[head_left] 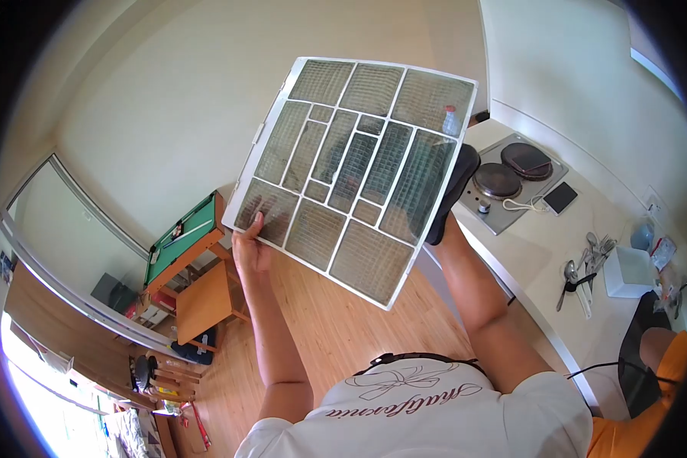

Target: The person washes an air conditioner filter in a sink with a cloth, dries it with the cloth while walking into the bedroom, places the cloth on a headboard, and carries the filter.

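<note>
A large white-framed mesh filter panel is tilted in front of me, and the room shows dimly through its mesh. My left hand grips its lower left corner, thumb on the near face and fingers visible through the mesh behind. At the panel's right edge, a black item covers the end of my right arm. Whether it is a glove or something held cannot be made out, and the fingers of my right hand are hidden.
Right counter: two-burner hotplate, phone with white cable, cutlery, white container. A red-capped bottle shows through the mesh. A person in orange is at lower right. Left: small pool table, wooden table.
</note>
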The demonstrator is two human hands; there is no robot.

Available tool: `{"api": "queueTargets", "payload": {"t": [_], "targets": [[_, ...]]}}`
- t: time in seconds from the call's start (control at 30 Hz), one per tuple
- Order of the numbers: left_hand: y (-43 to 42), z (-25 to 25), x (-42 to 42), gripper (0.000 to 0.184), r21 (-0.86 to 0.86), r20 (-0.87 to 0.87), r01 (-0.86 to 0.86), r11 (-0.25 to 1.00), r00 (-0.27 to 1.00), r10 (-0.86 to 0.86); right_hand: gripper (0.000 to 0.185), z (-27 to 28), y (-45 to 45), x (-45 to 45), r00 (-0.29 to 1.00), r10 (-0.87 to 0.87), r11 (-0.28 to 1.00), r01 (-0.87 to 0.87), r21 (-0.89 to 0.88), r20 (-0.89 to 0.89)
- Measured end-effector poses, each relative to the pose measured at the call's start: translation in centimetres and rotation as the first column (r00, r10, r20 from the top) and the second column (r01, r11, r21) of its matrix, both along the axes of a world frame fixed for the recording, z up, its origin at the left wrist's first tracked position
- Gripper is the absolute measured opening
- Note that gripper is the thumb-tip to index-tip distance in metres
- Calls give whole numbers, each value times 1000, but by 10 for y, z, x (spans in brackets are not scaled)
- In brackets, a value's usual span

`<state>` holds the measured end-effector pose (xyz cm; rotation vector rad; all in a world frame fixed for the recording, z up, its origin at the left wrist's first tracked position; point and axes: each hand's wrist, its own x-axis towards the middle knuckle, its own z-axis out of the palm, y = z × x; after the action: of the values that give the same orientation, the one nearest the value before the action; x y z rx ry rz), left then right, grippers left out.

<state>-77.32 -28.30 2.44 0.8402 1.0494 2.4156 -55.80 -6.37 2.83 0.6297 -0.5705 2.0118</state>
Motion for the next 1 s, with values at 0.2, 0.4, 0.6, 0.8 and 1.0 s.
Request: {"api": "queueTargets", "payload": {"t": [0.2, 0.4, 0.6, 0.8, 1.0], "targets": [[-44, 19, -26, 43, -108, -94, -33, 994, 995, 22, 36, -1, 11, 0, 996, -13, 1000, 14, -10, 87], [-77, 21, -49, 37, -180, -178, -137, 974, 978, 105, 26, -9, 11, 9, 848, -3, 998, 34, -49, 530], [-65, 8, 31, 38, 90, 171, 121, 989, 976, -135, 22, -41, 6, -24, 847, -152, 974, 216, -68, 510], [-52, -47, 51, 40, -43, 181, -58, 997, 981, 64, 26, -56, -14, -30, 835, -338, 901, 420, -109, 433], [-57, -44, 50, 34, -33, 92, -174, 984, 980, 176, 26, -85, -13, -36, 698, -441, 857, 514, 35, 565]]}}
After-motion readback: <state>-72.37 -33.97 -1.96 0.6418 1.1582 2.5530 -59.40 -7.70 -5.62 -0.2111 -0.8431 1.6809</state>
